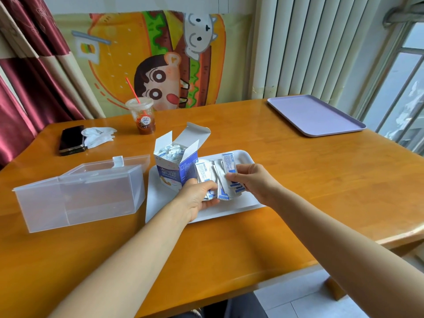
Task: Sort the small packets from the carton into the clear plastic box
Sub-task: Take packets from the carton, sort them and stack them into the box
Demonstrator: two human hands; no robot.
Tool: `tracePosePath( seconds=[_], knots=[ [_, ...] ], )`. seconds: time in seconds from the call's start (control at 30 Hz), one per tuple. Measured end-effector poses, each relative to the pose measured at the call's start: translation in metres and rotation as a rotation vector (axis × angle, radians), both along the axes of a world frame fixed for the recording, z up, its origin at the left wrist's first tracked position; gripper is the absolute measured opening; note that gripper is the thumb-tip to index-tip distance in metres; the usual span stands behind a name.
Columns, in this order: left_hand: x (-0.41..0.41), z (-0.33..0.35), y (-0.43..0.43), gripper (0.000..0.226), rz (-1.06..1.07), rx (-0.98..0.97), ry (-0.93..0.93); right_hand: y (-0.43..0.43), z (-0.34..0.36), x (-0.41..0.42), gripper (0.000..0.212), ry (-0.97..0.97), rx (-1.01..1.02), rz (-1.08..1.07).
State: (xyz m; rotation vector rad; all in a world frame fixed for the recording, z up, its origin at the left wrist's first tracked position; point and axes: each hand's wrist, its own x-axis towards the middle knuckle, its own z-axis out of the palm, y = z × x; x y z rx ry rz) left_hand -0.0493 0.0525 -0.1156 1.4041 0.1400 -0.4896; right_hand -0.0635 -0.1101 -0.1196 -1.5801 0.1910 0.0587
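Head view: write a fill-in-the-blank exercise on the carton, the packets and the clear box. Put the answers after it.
1. The carton stands on the ____ tray.
2. The clear plastic box, its lid open, sits to the ____ of the carton.
3. The left hand and the right hand each grip packets; the clear plastic box holds ____ of them yet.
4. The straw in the cup is ____.
Answers: white; left; none; red.

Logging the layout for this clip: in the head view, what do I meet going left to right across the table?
Clear plastic box → carton → right hand, pinching packets → purple tray. Phone, tissue, cup, white tray and left hand overlap these, so left out.
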Motion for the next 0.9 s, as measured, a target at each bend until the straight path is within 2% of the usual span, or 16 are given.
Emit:
tracePosePath(
  seconds=[0.1, 0.23, 0.3, 0.4, 0.47, 0.53, 0.63, 0.73, 0.8, 0.9],
  knots=[
    [0.0, -0.001, -0.003, 0.019, -0.002, -0.036, -0.006, -0.002, 0.001, 0.002, 0.019, 0.005, 0.007, -0.021],
    [-0.001, -0.002, -0.004, 0.019, -0.016, 0.046, -0.06, 0.001, 0.0, 0.001, 0.019, 0.095, -0.016, 0.054],
    [-0.002, -0.001, -0.002, 0.019, -0.02, 0.053, -0.056, -0.004, 0.005, 0.002, 0.013, 0.075, -0.046, -0.021],
    [0.0, 0.0, 0.003, 0.021, -0.014, 0.066, -0.054, -0.021, 0.011, 0.008, 0.027, 0.087, 0.073, -0.113],
    [-0.001, 0.002, 0.003, 0.024, -0.025, 0.078, -0.064, -0.02, 0.015, 0.005, 0.027, 0.123, 0.138, -0.025],
    [-0.004, 0.004, -0.001, 0.023, -0.067, 0.112, -0.097, -0.011, 0.011, 0.002, 0.021, 0.12, 0.102, 0.07],
    [-0.008, 0.007, -0.006, 0.014, -0.122, 0.112, -0.094, -0.003, 0.006, 0.002, 0.021, -0.004, 0.023, -0.027],
    [-0.004, 0.006, 0.0, 0.017, -0.064, 0.05, 0.045, -0.013, 0.008, 0.003, 0.016, -0.239, -0.059, -0.153],
    [0.0, 0.007, 0.004, 0.024, -0.092, -0.006, 0.177, -0.018, 0.011, 0.001, 0.018, -0.349, -0.146, -0.113],
    [0.001, 0.009, 0.001, 0.034, -0.163, -0.117, 0.282, -0.018, 0.013, -0.004, 0.029, -0.394, -0.381, 0.12]
  ],
)
